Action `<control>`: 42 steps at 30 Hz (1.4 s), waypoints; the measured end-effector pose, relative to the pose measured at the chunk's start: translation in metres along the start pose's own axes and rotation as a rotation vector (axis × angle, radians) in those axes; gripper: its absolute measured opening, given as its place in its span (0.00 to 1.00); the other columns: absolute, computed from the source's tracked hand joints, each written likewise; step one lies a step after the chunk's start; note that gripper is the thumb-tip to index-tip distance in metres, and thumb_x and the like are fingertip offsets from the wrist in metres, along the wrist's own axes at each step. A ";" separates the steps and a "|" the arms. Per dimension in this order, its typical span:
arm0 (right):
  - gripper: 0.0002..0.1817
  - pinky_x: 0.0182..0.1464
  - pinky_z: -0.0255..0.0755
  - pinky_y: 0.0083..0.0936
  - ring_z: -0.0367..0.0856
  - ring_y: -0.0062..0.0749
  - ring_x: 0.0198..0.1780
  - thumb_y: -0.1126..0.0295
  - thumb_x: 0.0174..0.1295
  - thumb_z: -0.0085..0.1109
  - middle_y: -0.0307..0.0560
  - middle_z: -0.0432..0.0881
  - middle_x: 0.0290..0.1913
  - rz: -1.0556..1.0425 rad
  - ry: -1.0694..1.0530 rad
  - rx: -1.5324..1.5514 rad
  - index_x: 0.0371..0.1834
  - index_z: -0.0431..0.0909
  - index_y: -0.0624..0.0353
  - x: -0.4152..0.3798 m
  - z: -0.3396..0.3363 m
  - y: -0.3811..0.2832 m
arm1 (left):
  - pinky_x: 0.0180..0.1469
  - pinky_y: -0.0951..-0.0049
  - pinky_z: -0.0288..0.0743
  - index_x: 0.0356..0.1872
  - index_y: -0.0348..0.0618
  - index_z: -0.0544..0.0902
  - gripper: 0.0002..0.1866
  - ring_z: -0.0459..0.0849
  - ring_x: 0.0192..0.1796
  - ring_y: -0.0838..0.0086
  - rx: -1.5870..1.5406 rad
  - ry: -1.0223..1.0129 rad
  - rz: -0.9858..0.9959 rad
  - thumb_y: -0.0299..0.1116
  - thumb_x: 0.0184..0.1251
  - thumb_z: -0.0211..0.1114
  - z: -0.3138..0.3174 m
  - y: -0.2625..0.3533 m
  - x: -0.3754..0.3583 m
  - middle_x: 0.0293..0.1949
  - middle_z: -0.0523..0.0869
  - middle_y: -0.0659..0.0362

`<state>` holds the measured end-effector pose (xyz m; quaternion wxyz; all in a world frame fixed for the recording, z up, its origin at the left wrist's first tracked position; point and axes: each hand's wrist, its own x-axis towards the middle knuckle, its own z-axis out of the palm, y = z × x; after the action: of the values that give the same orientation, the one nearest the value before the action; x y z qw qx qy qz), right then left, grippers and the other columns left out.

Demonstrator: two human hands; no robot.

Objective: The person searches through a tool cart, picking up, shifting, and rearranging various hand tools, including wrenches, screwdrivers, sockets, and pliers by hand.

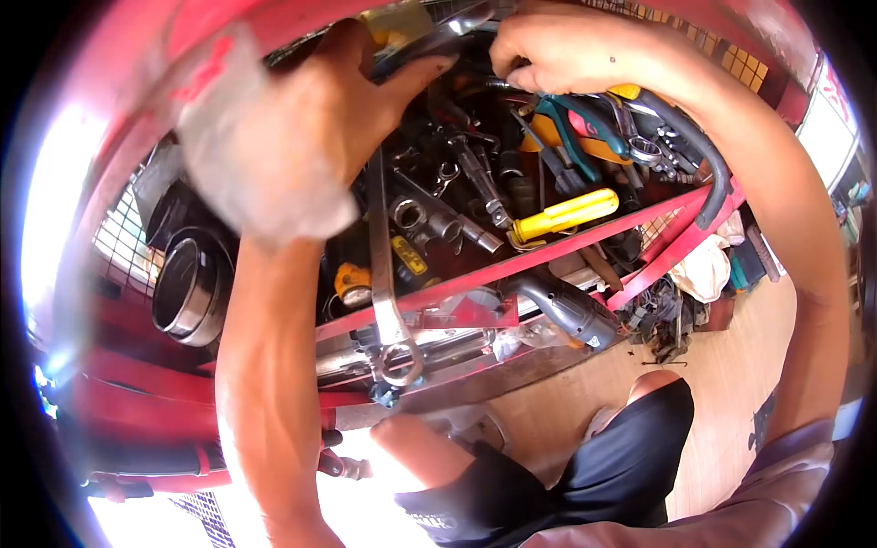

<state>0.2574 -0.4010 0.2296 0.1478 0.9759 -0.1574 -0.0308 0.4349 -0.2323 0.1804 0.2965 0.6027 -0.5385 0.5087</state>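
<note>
So I'm mid-rummage: left hand (292,137) clamped on a long wrench (388,274), right hand (571,50) fingers pinching into the tool tray (512,265), next needs a clean pull.

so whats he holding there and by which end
The left hand grips a long wrench by its upper end, ring end hanging down. The right hand reaches among the tools; its hold cannot be told.

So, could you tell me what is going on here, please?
A person is bent over a red tool tray crammed with wrenches, pliers and a yellow-handled screwdriver. The left hand grips a long combination wrench, its ring end hanging past the tray's edge. The right hand digs among tools at the back.
</note>
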 end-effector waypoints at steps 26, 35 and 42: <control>0.16 0.47 0.78 0.42 0.85 0.42 0.43 0.66 0.61 0.67 0.51 0.88 0.40 -0.004 -0.477 -0.020 0.51 0.87 0.57 0.031 0.020 0.018 | 0.47 0.60 0.83 0.51 0.44 0.84 0.23 0.89 0.41 0.59 -0.295 -0.025 0.044 0.39 0.57 0.82 0.030 -0.004 -0.005 0.42 0.88 0.54; 0.12 0.44 0.77 0.44 0.84 0.45 0.40 0.64 0.59 0.67 0.50 0.86 0.36 -0.238 -0.068 0.017 0.39 0.84 0.61 0.013 0.033 0.040 | 0.58 0.60 0.82 0.62 0.40 0.81 0.31 0.89 0.52 0.61 -0.656 -0.043 -0.050 0.33 0.58 0.84 0.049 -0.007 -0.014 0.54 0.88 0.53; 0.14 0.45 0.78 0.44 0.86 0.46 0.40 0.63 0.63 0.66 0.51 0.85 0.33 -0.354 -0.005 0.037 0.45 0.86 0.60 0.011 0.039 0.040 | 0.64 0.64 0.81 0.63 0.37 0.79 0.33 0.88 0.59 0.64 -1.058 -0.131 -0.201 0.28 0.57 0.85 0.075 -0.009 -0.018 0.56 0.88 0.53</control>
<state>0.2519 -0.4517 0.2041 0.1219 0.9908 0.0161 -0.0556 0.4666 -0.2917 0.1429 0.5727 0.4499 -0.6781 0.0987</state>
